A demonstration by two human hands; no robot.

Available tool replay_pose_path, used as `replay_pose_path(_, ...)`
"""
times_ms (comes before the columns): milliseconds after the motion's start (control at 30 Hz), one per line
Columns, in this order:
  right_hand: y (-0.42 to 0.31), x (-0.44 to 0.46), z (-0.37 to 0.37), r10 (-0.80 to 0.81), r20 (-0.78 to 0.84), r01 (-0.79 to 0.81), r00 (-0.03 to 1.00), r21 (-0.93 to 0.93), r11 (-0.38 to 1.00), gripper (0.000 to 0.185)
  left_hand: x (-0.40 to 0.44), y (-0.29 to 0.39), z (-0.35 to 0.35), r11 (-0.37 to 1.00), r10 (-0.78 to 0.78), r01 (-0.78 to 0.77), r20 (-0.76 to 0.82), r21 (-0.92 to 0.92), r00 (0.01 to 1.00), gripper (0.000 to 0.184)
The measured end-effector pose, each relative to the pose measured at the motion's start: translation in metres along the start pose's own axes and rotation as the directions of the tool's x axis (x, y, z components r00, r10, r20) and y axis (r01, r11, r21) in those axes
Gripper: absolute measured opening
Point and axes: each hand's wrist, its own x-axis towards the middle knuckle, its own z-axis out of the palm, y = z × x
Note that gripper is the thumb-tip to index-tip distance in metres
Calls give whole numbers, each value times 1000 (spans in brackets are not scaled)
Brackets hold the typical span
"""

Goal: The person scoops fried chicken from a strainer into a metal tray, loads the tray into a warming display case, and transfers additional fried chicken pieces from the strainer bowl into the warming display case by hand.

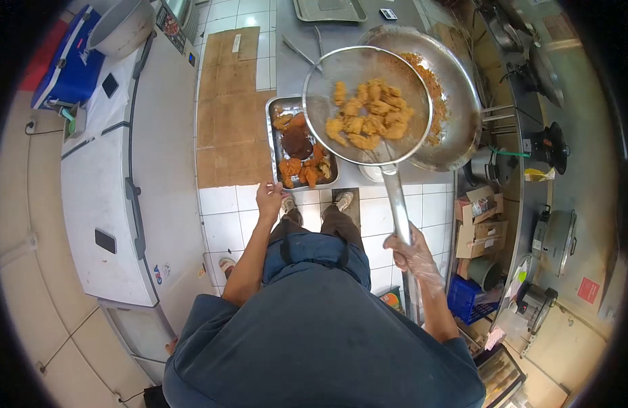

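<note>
My right hand (412,255), in a clear plastic glove, grips the long metal handle of a round mesh strainer (395,200). Golden fried pieces (372,112) lie heaped in the strainer's mesh, which hangs over the counter and partly over a wide metal pan (472,102). Brown crumbs (433,85) are spread in that pan. At the near left corner of a rectangular metal tray (270,132), my left hand (270,200) has its fingers closed on the rim. The tray contains orange-brown fried pieces (291,170) and a dark red-brown mound (297,143). A white bowl edge (372,174) shows below the strainer.
Metal tongs (302,53) and another tray (329,8) lie farther back on the steel counter (290,75). Flattened cardboard (225,109) covers floor at left, beside a white chest freezer (100,204). Shelves at right hold cardboard boxes (480,234) and a blue crate (467,299).
</note>
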Motion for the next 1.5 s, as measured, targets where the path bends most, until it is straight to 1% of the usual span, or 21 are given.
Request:
replay_pose_path(100,6,16,14,-55,54,58,997,-48,997,37,-8,8,-1,1000,-7,7,-8,14,1000,17)
replay_pose_path(133,4,20,18,-47,89,52,995,-63,997,40,-12,5,-2,1000,-17,18,-15,25,1000,16)
replay_pose_path(233,16,37,24,-64,106,68,992,-36,997,44,-12,4,1,1000,-18,19,-38,21,999,14)
replay_pose_path(267,15,41,26,-34,79,41,996,-93,995,44,-14,3,2,1000,-19,19,-48,4,999,14)
replay_pose_path(367,32,46,27,-72,32,76,997,-171,982,40,-14,0,-1,999,-33,33,-40,-7,999,14)
replay_pose_path(467,53,53,24,-200,-10,182,980,-369,911,35,-15,-4,-2,999,-31,30,-50,-21,998,14)
replay_pose_path(533,53,53,20,-176,-27,147,984,-435,888,33,-17,0,-1,999,-17,16,-47,-36,999,14)
replay_pose_path(600,58,58,18,-172,-53,122,984,-507,853,31,-22,10,1,998,-52,51,-33,-27,998,14)
replay_pose_path(633,57,58,18,-202,-56,144,978,-519,842,31,-24,16,2,997,-68,67,-29,-23,997,14)
replay_pose_path(700,54,56,20,-261,-72,184,963,-536,824,31,-18,5,2,999,-38,37,-35,-24,999,14)
replay_pose_path(733,52,57,20,-254,-102,154,962,-566,810,31,-15,3,3,999,-21,20,-35,-27,999,14)
replay_pose_path(833,62,63,17,-302,-103,187,948,-588,787,29,-11,-2,2,1000,-20,20,-14,-1,1000,15)
replay_pose_path(933,61,59,16,-359,-83,233,930,-623,747,28,-7,-5,3,1000,6,-6,-18,-24,1000,16)
replay_pose_path(1033,57,53,15,-374,-82,251,924,-609,752,27,-9,2,6,1000,-26,26,-33,4,999,16)
replay_pose_path(1067,55,51,19,-432,-77,268,899,-682,680,24,-8,5,8,1000,-31,31,-29,-4,999,16)
replay_pose_path(1167,53,46,24,-390,-104,231,915,-657,718,21,-9,5,7,999,-40,40,-23,-19,999,17)
replay_pose_path(1200,57,47,25,-383,-110,214,917,-676,705,19,-10,4,6,999,-30,30,-20,-22,999,17)
replay_pose_path(1300,63,44,33,-505,-94,342,858,-629,698,17,-10,5,6,999,-30,29,-11,-36,1000,17)
replay_pose_path(1400,71,42,34,-500,-94,331,861,-643,691,18,-10,3,6,999,-17,16,-18,-36,1000,17)
replay_pose_path(1500,79,40,40,-568,-95,369,817,-671,643,18,-10,9,6,999,-15,14,-19,-33,1000,18)
